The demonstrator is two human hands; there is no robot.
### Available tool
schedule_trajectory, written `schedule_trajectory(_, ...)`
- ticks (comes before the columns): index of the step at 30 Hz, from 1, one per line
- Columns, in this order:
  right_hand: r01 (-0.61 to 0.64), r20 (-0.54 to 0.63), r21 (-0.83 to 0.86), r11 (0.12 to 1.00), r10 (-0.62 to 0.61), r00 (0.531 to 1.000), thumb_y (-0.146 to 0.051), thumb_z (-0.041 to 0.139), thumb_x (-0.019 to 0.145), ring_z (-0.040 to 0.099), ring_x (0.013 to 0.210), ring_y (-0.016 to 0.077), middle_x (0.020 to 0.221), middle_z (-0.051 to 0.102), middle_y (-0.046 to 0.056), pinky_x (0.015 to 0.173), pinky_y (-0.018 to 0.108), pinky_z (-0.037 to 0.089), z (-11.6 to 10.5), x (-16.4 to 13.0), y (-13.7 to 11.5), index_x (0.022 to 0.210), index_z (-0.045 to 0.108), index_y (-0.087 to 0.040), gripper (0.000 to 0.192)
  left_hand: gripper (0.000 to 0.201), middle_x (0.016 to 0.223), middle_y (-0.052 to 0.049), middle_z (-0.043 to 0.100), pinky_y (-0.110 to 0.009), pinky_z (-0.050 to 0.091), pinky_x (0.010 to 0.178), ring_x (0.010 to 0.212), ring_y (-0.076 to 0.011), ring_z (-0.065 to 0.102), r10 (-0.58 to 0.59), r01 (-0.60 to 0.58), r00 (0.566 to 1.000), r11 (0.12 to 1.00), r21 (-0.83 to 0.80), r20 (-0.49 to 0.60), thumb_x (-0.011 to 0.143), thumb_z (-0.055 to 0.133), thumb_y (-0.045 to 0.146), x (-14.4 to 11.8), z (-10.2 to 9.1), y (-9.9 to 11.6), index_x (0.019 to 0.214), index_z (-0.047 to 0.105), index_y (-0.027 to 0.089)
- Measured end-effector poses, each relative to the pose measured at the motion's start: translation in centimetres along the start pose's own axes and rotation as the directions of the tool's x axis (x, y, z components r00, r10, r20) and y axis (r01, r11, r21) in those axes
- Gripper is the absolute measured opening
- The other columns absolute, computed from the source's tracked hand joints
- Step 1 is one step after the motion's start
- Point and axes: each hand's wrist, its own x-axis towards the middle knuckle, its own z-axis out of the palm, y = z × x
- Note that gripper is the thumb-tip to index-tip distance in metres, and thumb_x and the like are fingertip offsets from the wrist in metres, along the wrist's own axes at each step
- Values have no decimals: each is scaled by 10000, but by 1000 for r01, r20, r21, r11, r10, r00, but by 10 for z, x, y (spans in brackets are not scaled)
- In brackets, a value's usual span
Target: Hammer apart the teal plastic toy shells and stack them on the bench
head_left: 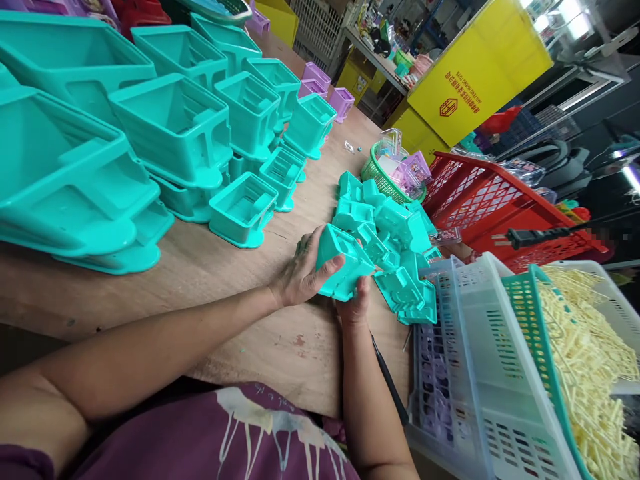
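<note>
A teal plastic box-shaped toy part (pixel 345 263) is tilted between my two hands over the wooden table. My left hand (pixel 307 270) wraps its left side, with the thumb along the near face. On its right lower side rests my right hand (pixel 356 303), thumb up and the other fingers hidden beneath. Just beyond lies a loose pile of similar teal parts (pixel 400 227). To the left, teal boxes (pixel 173 127) stand in rows, some stacked, with a small one (pixel 243 208) nearest my left hand.
White and clear plastic baskets (pixel 493 313) with pale yellow sticks (pixel 585 360) stand at the right, beside a red crate (pixel 480 193). A black plug (pixel 540 235) hangs over it. Behind are a green basket (pixel 383 177), purple boxes (pixel 341 101) and a yellow carton (pixel 475 73). A black rod (pixel 387 380) lies by my right forearm.
</note>
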Motion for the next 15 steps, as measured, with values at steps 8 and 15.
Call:
schedule_trajectory(8,-24,7,-69,997,25,1000,-728,638,721,433,1391,311,1415,564,73,1149,508,356,-8,2,-1,1429,458,-273,860,827,1490,-207,354,-510,240,1193,1440,-338,300,-30,32,998,999,-30,47,898,410,648,2,-2,-1,1512,235,123)
schedule_trajectory(15,17,29,-139,990,-13,999,-715,580,780,412,1404,313,1453,524,73,1150,511,353,-12,2,1,1458,417,-272,827,830,1526,-202,318,-502,228,1200,1446,-339,287,-34,35,998,999,-20,51,897,420,642,1,-1,-2,1516,221,126)
